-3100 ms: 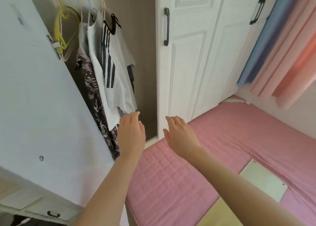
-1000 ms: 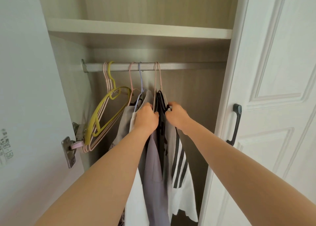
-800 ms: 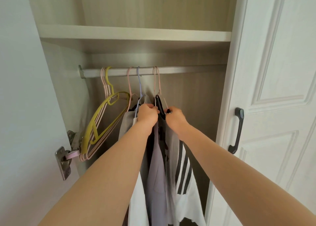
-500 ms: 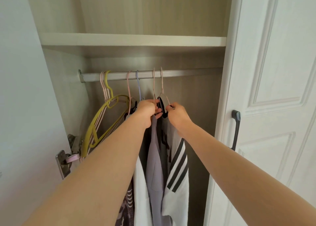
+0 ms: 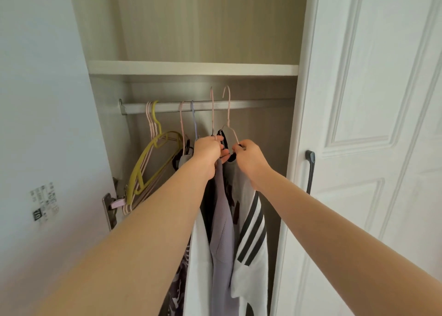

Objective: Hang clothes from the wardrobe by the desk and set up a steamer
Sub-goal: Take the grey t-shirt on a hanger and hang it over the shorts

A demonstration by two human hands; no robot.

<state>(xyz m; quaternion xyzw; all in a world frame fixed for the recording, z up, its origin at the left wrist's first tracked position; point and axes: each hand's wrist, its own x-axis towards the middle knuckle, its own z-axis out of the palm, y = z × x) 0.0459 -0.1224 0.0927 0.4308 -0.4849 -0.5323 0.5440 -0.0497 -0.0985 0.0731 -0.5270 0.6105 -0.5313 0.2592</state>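
Inside the open wardrobe, a metal rail (image 5: 258,105) carries several hangers. My left hand (image 5: 207,151) grips a pink hanger (image 5: 212,114) holding a lilac garment (image 5: 223,232). My right hand (image 5: 248,159) grips a second pink hanger (image 5: 228,114) with a white shirt with black stripes (image 5: 251,234). Both hooks stand raised above the rail. A white garment (image 5: 197,268) and a patterned one (image 5: 178,284) hang further left, partly behind my left arm.
Empty yellow and pink hangers (image 5: 153,162) hang at the rail's left end by the door hinge (image 5: 110,208). The open door (image 5: 45,148) stands left, a closed white door with a dark handle (image 5: 310,172) right. A shelf (image 5: 191,68) sits just above the rail.
Both hands reached into the wardrobe, took hold of two hangers and lifted them; the hooks now stand above the rail rather than over it.
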